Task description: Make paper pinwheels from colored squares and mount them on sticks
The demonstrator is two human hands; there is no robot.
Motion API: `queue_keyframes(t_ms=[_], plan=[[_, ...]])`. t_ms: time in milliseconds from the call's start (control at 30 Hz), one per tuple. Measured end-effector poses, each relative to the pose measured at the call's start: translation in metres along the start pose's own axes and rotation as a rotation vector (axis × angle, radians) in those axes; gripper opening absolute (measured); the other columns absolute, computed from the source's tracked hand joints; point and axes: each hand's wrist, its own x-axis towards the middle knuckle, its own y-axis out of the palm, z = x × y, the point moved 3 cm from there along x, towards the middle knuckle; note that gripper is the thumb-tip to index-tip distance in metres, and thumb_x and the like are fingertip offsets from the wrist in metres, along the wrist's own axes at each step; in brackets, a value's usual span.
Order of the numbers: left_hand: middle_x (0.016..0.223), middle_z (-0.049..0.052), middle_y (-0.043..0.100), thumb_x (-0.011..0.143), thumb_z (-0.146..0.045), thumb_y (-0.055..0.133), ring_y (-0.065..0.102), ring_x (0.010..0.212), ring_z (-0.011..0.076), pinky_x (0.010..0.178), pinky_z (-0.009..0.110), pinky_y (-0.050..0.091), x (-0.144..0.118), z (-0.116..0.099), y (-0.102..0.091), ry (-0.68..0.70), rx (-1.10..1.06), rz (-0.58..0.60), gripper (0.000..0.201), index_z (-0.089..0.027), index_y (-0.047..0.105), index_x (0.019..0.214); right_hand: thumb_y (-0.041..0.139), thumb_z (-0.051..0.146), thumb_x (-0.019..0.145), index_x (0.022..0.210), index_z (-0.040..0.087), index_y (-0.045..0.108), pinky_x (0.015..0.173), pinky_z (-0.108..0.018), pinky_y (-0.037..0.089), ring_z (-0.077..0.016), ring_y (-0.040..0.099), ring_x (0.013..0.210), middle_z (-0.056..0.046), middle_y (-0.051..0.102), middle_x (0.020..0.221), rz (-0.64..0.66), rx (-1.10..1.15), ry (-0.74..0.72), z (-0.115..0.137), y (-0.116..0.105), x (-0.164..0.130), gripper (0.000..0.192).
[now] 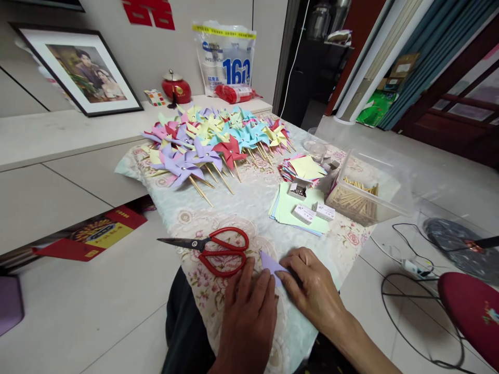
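Note:
Both my hands press a small lilac paper square [270,263] flat on the floral tablecloth [249,205] at the near edge. My left hand [248,306] lies on its left side, fingers together. My right hand [312,288] pins its right part with the fingertips. Red-handled scissors [218,250] lie shut just left of and beyond my left hand, blades pointing left. Further back a big heap of finished paper pinwheels [212,139] on wooden sticks covers the table.
A clear tub of wooden sticks [360,200] stands at the right. Beside it lie stacks of coloured paper [296,210], small white boxes [314,212] and a cut-paper pile [302,169]. A framed photo [83,70] leans on the left ledge. Cables [409,270] and a red stool [473,311] are on the right floor.

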Motion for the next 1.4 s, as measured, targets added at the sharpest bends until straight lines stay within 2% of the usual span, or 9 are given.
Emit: queue_keyframes(t_ms=[167,300,500,700,833,967,1067,1200,1400], plan=[[0.118,0.007,0.075,0.091,-0.019,0.063,0.059,0.125,0.0339,0.11,0.049,0.035,-0.002,0.002,-0.001,-0.023,-0.027,0.038,0.023,-0.015,0.072,0.112,0.055,0.013,0.095,0.119,0.015,0.063,0.081,-0.044,0.051,-0.0277,0.058,0.098,-0.014,0.064,0.106,-0.078,-0.114,-0.151,0.01,0.0,-0.011,0.025],[0.124,0.007,0.073,0.091,-0.025,0.062,0.058,0.126,0.0333,0.115,0.048,0.03,-0.004,0.003,-0.004,0.001,-0.044,0.055,0.026,-0.015,0.072,0.113,0.049,0.01,0.098,0.129,0.013,0.06,0.092,-0.048,0.047,-0.0298,0.058,0.109,-0.014,0.069,0.117,-0.021,-0.213,-0.34,0.021,0.002,-0.028,0.033],[0.132,0.007,0.069,0.092,-0.035,0.06,0.056,0.128,0.0314,0.119,0.046,0.025,-0.007,0.009,-0.011,0.086,-0.032,0.143,0.037,-0.013,0.069,0.121,0.045,0.021,0.104,0.133,0.013,0.059,0.1,-0.052,0.039,-0.0292,0.06,0.117,-0.01,0.07,0.127,0.044,-0.348,-0.39,0.018,0.001,-0.039,0.033],[0.133,0.007,0.068,0.093,-0.032,0.059,0.055,0.128,0.0302,0.116,0.043,0.031,-0.01,0.012,-0.014,0.136,-0.013,0.178,0.039,-0.011,0.066,0.125,0.046,0.021,0.104,0.126,0.014,0.063,0.105,-0.055,0.036,-0.0293,0.063,0.116,-0.01,0.072,0.126,0.077,-0.365,-0.434,0.015,-0.006,-0.039,0.028],[0.128,0.011,0.07,0.093,-0.026,0.058,0.058,0.124,0.0306,0.111,0.043,0.038,-0.013,0.012,-0.014,0.144,0.006,0.143,0.035,-0.008,0.068,0.12,0.052,0.018,0.1,0.117,0.016,0.065,0.098,-0.047,0.047,-0.0275,0.065,0.11,-0.01,0.074,0.116,0.069,-0.216,-0.368,0.01,-0.018,-0.036,0.021],[0.125,0.012,0.072,0.093,-0.021,0.055,0.061,0.121,0.0302,0.107,0.043,0.041,-0.011,0.011,-0.014,0.163,0.049,0.13,0.032,-0.007,0.069,0.119,0.051,0.017,0.1,0.121,0.017,0.062,0.085,-0.037,0.055,-0.023,0.065,0.101,-0.011,0.07,0.109,0.034,-0.001,-0.182,0.001,-0.025,-0.027,0.024],[0.121,0.012,0.073,0.093,-0.019,0.055,0.062,0.118,0.0302,0.104,0.043,0.044,-0.009,0.009,-0.015,0.154,0.064,0.092,0.03,-0.007,0.07,0.116,0.053,0.023,0.099,0.126,0.019,0.06,0.08,-0.036,0.055,-0.023,0.066,0.095,-0.01,0.068,0.103,0.018,0.059,-0.027,-0.004,-0.021,-0.017,0.028],[0.117,0.012,0.075,0.092,-0.017,0.054,0.064,0.114,0.0295,0.099,0.041,0.048,-0.008,0.008,-0.016,0.139,0.071,0.055,0.028,-0.008,0.07,0.114,0.06,0.026,0.095,0.128,0.019,0.06,0.08,-0.037,0.053,-0.0239,0.065,0.091,-0.008,0.068,0.097,0.09,0.144,0.07,-0.002,-0.009,-0.004,0.034],[0.118,0.015,0.072,0.09,-0.011,0.053,0.066,0.113,0.027,0.095,0.037,0.054,-0.011,0.013,-0.02,0.077,0.001,0.042,0.033,-0.008,0.066,0.12,0.066,0.027,0.089,0.114,0.018,0.069,0.071,-0.031,0.046,-0.0181,0.059,0.074,-0.001,0.062,0.077,0.107,0.404,0.212,-0.009,-0.006,0.003,0.027]])
